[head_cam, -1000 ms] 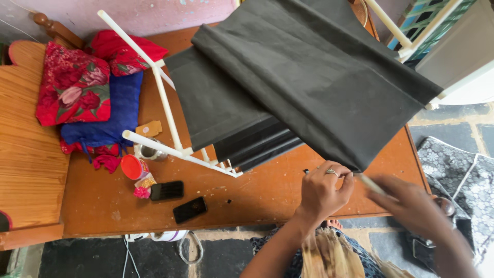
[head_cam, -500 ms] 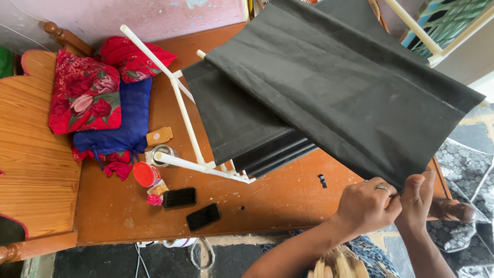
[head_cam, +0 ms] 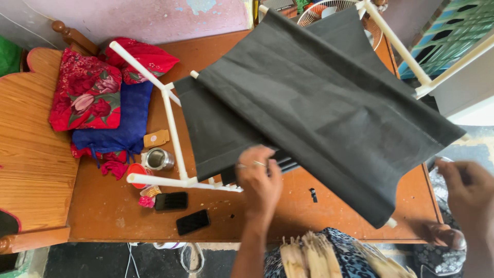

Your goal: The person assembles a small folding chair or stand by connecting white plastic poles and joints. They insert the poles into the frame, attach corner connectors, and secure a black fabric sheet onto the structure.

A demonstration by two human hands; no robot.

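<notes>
A large dark grey cloth (head_cam: pixel 329 108) hangs over a white pipe frame (head_cam: pixel 172 128) that stands on a brown wooden table (head_cam: pixel 113 211). My left hand (head_cam: pixel 259 181), with a ring on one finger, reaches forward with its fingers apart. Its fingertips touch the lower edge of the cloth, where folded black cloth (head_cam: pixel 288 163) lies underneath. My right hand (head_cam: pixel 465 189) is off to the far right, blurred, away from the cloth's low corner (head_cam: pixel 383 219). I cannot tell whether it holds anything.
Two black phones (head_cam: pixel 171 201) (head_cam: pixel 193 222) lie near the table's front edge, beside a steel cup (head_cam: pixel 157 158) and an orange lid (head_cam: pixel 136 170). A red floral pillow (head_cam: pixel 87 95) and blue cloth (head_cam: pixel 121 128) sit at the left. A small black piece (head_cam: pixel 313 194) lies on the table.
Both hands were together at the cloth's low right corner. Now my left hand has moved left to the cloth's lower edge, and my right hand has pulled away to the right.
</notes>
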